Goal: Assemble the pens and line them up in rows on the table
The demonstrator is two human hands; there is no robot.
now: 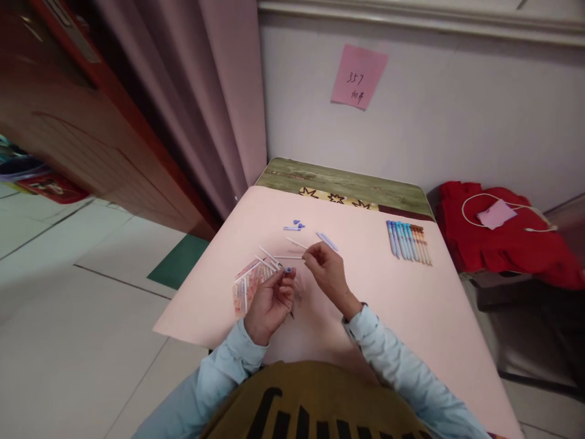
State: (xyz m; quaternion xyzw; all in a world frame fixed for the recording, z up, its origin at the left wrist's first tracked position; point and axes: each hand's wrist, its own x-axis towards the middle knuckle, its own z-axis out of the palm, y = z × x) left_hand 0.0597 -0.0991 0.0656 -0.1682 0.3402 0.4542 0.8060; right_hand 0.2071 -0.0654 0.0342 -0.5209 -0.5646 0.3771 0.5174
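Note:
My left hand [273, 302] is closed around a pen barrel with a blue end [287, 269], which points up towards me. A dark tip shows below the fingers. Just right of it, my right hand [326, 268] pinches the end of a thin white pen refill [286, 257]. More white refills [269, 258] lie loose beyond my left hand. Beside that hand is a heap of clear, red-patterned pen barrels [242, 292], partly hidden by it. Farther back lie small blue pen parts [297, 224] and two pale blue barrels [327, 241].
A row of finished-looking blue and brown pens [408, 242] lies at the right of the pink-covered table [388, 317]. To the right, a red cloth [457, 231] holds a white cable and a pink note [497, 214]. A wall [420, 110] stands behind, a curtain [228, 79] at the left.

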